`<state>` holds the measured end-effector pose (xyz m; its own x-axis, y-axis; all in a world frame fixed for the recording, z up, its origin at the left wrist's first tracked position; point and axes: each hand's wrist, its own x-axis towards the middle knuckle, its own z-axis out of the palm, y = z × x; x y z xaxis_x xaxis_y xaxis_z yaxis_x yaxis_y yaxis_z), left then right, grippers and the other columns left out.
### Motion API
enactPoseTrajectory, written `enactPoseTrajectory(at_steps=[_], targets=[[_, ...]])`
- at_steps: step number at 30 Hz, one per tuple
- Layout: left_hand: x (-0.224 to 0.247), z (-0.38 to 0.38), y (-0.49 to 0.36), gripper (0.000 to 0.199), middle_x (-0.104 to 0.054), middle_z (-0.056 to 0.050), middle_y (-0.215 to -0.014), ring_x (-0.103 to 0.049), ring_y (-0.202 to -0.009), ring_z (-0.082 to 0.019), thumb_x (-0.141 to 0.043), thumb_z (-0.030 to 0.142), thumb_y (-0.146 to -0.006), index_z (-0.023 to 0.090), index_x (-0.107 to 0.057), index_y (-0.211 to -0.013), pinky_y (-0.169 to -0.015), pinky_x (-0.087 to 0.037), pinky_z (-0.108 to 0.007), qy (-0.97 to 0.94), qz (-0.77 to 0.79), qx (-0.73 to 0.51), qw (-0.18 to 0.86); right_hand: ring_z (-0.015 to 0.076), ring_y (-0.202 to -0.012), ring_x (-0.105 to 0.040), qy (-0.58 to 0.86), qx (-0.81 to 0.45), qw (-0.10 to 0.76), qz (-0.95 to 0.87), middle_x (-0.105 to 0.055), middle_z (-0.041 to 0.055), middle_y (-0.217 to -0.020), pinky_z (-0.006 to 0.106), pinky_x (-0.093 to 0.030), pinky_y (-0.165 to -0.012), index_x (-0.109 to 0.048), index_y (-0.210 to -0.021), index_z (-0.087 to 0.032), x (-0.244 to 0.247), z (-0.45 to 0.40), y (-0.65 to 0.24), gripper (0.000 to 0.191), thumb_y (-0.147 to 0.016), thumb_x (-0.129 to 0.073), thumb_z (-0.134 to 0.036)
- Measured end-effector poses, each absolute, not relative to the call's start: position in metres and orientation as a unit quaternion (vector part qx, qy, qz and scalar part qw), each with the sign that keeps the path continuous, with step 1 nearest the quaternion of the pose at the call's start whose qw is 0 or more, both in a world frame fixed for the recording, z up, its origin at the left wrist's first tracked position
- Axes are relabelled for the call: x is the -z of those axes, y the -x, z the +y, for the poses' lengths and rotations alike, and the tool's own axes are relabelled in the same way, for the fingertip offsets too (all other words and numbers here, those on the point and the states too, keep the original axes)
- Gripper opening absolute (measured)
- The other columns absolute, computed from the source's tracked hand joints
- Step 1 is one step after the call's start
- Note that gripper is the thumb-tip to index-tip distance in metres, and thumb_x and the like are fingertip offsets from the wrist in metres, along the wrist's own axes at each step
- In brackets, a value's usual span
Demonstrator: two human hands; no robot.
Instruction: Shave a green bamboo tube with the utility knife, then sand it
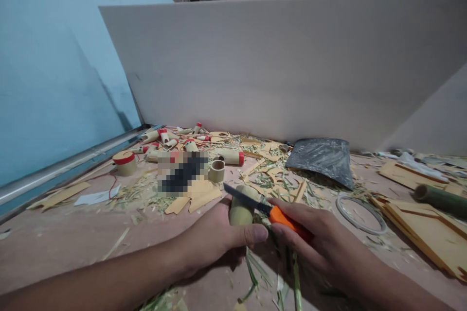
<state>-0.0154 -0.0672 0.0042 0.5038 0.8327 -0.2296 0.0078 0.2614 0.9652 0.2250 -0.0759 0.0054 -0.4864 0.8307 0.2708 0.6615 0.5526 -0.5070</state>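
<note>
My left hand (222, 233) is wrapped round a short pale-green bamboo tube (241, 211), its thumb lying across the near side. In my right hand (310, 233) is a utility knife (286, 219) with an orange handle. The dark blade points up and to the left and lies across the upper end of the tube. Whether the edge bites into the bamboo cannot be made out. Just beyond the tube stands a small hollow bamboo ring (216, 171). Green shavings (259, 272) are scattered beneath both hands.
Red-capped bamboo pieces (231, 157) and red cords lie at the back left. A dark grey sheet (321, 160) sits behind my right hand. On the right are a tape roll (361, 215), wooden frames (426, 233) and a green bamboo pole (441, 200). A white panel (292, 68) stands behind.
</note>
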Motion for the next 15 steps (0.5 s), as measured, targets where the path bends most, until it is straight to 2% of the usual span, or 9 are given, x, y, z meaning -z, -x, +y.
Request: enactPoseTrajectory(at_steps=[2, 4, 7, 10, 12, 15], targets=[[-0.007, -0.071, 0.014, 0.065, -0.063, 0.002, -0.079, -0.05, -0.056, -0.008, -0.093, 0.056, -0.071, 0.018, -0.06, -0.112, -0.048, -0.04, -0.019, -0.534, 0.398, -0.297, 0.684, 0.0231, -0.091, -0.076, 0.417, -0.2, 0.224, -0.858, -0.08, 0.0076, -0.103, 0.031, -0.057, -0.081, -0.068, -0.139, -0.023, -0.006, -0.079, -0.225, 0.042, -0.109, -0.051, -0.046], [-0.01, -0.074, 0.012, 0.058, -0.065, 0.002, -0.085, -0.055, -0.063, -0.01, -0.094, 0.049, -0.074, 0.021, -0.059, -0.111, -0.054, -0.043, -0.02, -0.525, 0.391, -0.31, 0.689, 0.0231, -0.09, -0.076, 0.399, -0.21, 0.205, -0.869, -0.081, 0.0084, -0.105, 0.031, -0.058, -0.081, -0.063, -0.149, -0.021, -0.007, -0.081, -0.224, 0.049, -0.109, -0.051, -0.047], [-0.013, -0.075, 0.01, 0.056, -0.07, -0.002, -0.099, -0.066, -0.084, -0.018, -0.094, 0.04, -0.074, 0.022, -0.057, -0.112, -0.071, -0.052, -0.028, -0.522, 0.377, -0.348, 0.681, 0.0249, -0.088, -0.078, 0.404, -0.18, 0.195, -0.875, -0.081, 0.0106, -0.104, 0.033, -0.06, -0.076, -0.061, -0.153, -0.019, -0.004, -0.084, -0.22, 0.054, -0.108, -0.05, -0.047], [-0.011, -0.072, 0.01, 0.058, -0.071, -0.007, -0.109, -0.066, -0.101, -0.025, -0.093, 0.042, -0.074, 0.021, -0.059, -0.116, -0.086, -0.052, -0.035, -0.568, 0.389, -0.37, 0.624, 0.0269, -0.077, -0.08, 0.432, -0.092, 0.202, -0.874, -0.081, 0.0106, -0.097, 0.034, -0.06, -0.066, -0.063, -0.151, -0.02, 0.003, -0.083, -0.219, 0.054, -0.108, -0.048, -0.05], [-0.009, -0.071, 0.01, 0.057, -0.071, -0.007, -0.106, -0.065, -0.097, -0.026, -0.088, 0.05, -0.078, 0.021, -0.061, -0.12, -0.083, -0.051, -0.035, -0.595, 0.422, -0.364, 0.579, 0.028, -0.069, -0.079, 0.473, -0.024, 0.22, -0.853, -0.081, 0.01, -0.092, 0.035, -0.057, -0.059, -0.068, -0.144, -0.021, 0.006, -0.077, -0.223, 0.053, -0.109, -0.045, -0.052], [-0.007, -0.072, 0.01, 0.056, -0.067, -0.003, -0.091, -0.059, -0.075, -0.02, -0.077, 0.061, -0.086, 0.022, -0.06, -0.123, -0.068, -0.046, -0.03, -0.607, 0.474, -0.338, 0.541, 0.0306, -0.069, -0.078, 0.542, 0.051, 0.269, -0.794, -0.083, 0.0126, -0.095, 0.036, -0.055, -0.058, -0.072, -0.134, -0.017, 0.002, -0.066, -0.231, 0.054, -0.109, -0.042, -0.055]])
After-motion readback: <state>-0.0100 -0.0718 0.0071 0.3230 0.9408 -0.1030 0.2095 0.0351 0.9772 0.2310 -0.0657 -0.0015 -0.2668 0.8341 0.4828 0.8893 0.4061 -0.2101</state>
